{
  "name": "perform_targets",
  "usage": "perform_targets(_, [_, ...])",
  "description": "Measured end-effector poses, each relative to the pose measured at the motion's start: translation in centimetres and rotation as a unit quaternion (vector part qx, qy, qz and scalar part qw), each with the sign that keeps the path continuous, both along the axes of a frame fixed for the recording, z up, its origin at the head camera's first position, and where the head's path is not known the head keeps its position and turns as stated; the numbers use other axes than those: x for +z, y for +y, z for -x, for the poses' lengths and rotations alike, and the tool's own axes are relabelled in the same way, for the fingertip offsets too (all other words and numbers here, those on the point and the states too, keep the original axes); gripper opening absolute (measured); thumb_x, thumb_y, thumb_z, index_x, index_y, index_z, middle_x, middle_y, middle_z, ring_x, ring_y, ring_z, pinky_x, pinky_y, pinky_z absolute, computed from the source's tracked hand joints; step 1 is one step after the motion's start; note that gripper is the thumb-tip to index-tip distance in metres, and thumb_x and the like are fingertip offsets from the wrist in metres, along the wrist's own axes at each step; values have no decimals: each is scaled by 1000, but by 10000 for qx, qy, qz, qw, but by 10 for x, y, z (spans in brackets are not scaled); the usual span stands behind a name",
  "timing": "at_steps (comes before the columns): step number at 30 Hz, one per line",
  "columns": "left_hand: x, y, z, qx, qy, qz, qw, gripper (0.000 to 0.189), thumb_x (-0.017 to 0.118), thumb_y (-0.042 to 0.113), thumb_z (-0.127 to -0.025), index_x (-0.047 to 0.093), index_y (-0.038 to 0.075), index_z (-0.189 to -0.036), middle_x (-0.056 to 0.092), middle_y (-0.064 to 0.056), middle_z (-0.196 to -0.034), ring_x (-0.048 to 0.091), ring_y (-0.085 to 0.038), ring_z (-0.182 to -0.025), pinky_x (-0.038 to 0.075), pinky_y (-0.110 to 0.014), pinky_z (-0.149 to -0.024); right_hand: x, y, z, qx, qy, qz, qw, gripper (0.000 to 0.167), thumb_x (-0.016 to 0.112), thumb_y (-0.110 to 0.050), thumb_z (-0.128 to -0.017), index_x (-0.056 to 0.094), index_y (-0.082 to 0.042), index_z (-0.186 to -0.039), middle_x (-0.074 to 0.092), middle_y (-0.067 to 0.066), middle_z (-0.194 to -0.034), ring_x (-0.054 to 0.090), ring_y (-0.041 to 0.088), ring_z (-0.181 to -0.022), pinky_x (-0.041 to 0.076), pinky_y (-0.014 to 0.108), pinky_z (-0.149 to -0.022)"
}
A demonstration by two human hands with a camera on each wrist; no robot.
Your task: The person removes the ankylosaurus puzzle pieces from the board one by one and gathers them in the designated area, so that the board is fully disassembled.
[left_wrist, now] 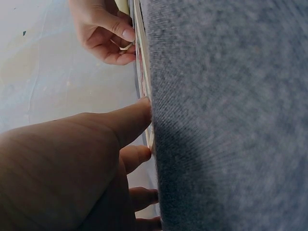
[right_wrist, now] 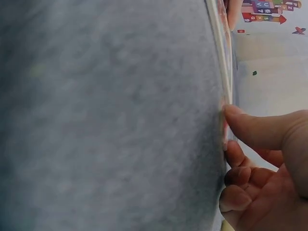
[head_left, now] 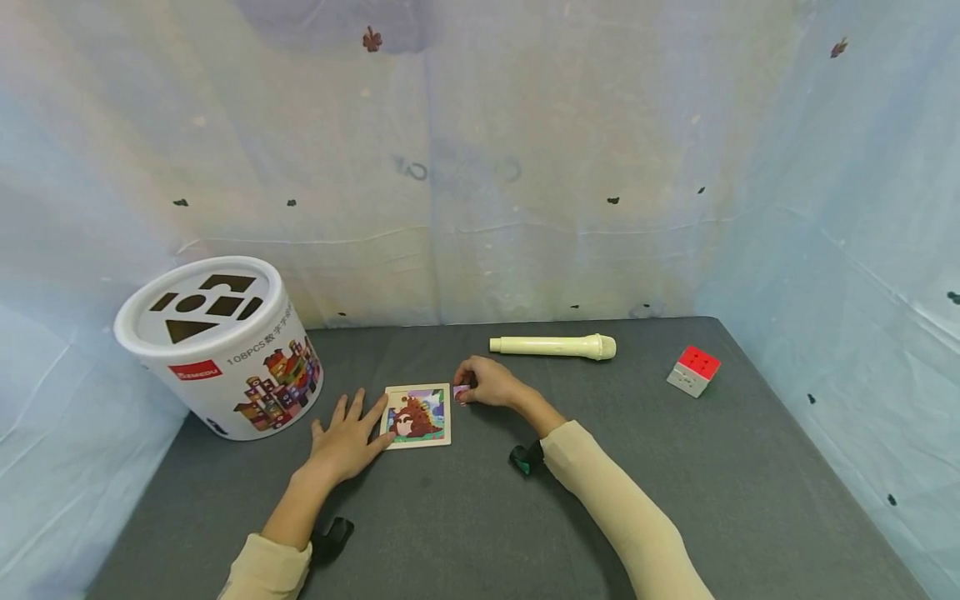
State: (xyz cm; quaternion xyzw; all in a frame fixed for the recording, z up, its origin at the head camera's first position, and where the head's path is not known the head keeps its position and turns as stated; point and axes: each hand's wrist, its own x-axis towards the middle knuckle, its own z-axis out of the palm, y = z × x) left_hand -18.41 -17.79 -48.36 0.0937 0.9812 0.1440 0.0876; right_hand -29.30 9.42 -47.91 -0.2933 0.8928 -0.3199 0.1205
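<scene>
A small square picture puzzle (head_left: 416,421) with a pale wooden frame and a red-brown cartoon dinosaur lies flat on the table. A bare, pale patch shows at its upper left. My left hand (head_left: 347,442) rests on the table with its fingers spread, thumb and index finger touching the puzzle's left edge. Just beyond the right edge, my right hand (head_left: 491,383) pinches a small purple and pink puzzle piece (head_left: 461,390) between thumb and fingers. Seen edge-on in the right wrist view, the piece (right_wrist: 224,125) is low against the table and partly hidden by the fingers.
A large white tub (head_left: 202,358) with shape cut-outs in its lid stands at the left, near the left hand. Behind the right hand lies a pale yellow toy microphone (head_left: 551,346). A red-topped puzzle cube (head_left: 693,371) sits at the right. Pale sheeting (head_left: 480,167) encloses the grey table (head_left: 465,525).
</scene>
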Motion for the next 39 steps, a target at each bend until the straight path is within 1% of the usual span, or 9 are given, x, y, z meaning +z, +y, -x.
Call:
perform_targets(4, [0, 0, 0, 3, 2, 4, 10000, 72, 55, 47, -101, 27, 16, -159, 15, -29, -161, 10, -54, -145, 12, -83, -100, 3, -4, 0, 70, 86, -62, 9999, 18, 77, -7, -88, 70, -3, -104, 63, 9, -101, 60, 20, -90, 49, 34, -78])
perform_targets(10, [0, 0, 1, 25, -30, 34, 10000, 72, 54, 48, -101, 27, 17, -159, 16, -29, -161, 11, -55, -145, 12, -83, -100, 9, -17, -4, 282, 404, 4, 9988, 15, 73, -7, -90, 71, -4, -104, 61, 9, -99, 59, 23, -89, 48, 34, -76])
perform_targets(13, [0, 1, 2, 23, -39, 54, 10000, 72, 54, 49, -101, 27, 17, -160, 15, -29, -161, 10, -55, -145, 12, -83, -100, 11, -26, -4, 434, 545, -38, 9976, 14, 72, -8, -91, 73, -6, -105, 59, 7, -98, 58, 20, -88, 48, 33, -75])
perform_targets(16, [0, 1, 2, 15, -45, 56, 10000, 72, 53, 50, -101, 27, 17, -159, 15, -29, -161, 10, -55, -145, 12, -83, -100, 13, -34, -5, 582, 566, -91, 9967, 16, 71, -8, -93, 74, -8, -108, 59, 7, -99, 57, 18, -89, 47, 31, -74])
perform_targets(19, [1, 2, 3, 21, -27, 64, 10000, 72, 54, 49, -100, 28, 16, -159, 16, -29, -161, 11, -55, -145, 12, -83, -100, 14, -43, -6, 716, 546, -260, 9956, 20, 70, -9, -93, 75, -11, -113, 58, 8, -102, 58, 20, -92, 47, 29, -74])
perform_targets(23, [0, 1, 2, 39, -24, 113, 9999, 72, 54, 48, -100, 28, 16, -159, 16, -29, -161, 11, -55, -145, 13, -83, -100, 15, -54, -9, 862, 488, -614, 9932, 25, 72, -14, -93, 73, -15, -118, 57, 8, -108, 58, 19, -98, 46, 27, -75])
perform_targets(25, [0, 1, 2, 40, -33, 118, 9999, 72, 54, 48, -100, 28, 16, -159, 16, -29, -161, 11, -55, -145, 13, -83, -100, 15, -58, -11, 903, 479, -728, 9921, 26, 73, -14, -92, 73, -16, -118, 56, 7, -109, 59, 19, -101, 47, 26, -76])
perform_targets(32, [3, 1, 1, 33, -24, 64, 10000, 71, 54, 47, -101, 29, 16, -159, 16, -30, -161, 11, -55, -145, 13, -83, -100, 15, -68, -14, 897, 618, -983, 9892, 27, 75, -16, -91, 73, -16, -118, 56, 5, -109, 59, 17, -100, 48, 25, -76])
perform_targets(39, [3, 1, 1, 12, -61, 68, 10000, 71, 53, 49, -101, 28, 16, -159, 15, -30, -161, 11, -55, -145, 13, -83, -99, 15, -71, -14, 844, 584, -1082, 9888, 32, 76, -18, -90, 71, -16, -122, 56, 5, -112, 58, 16, -100, 48, 26, -77])
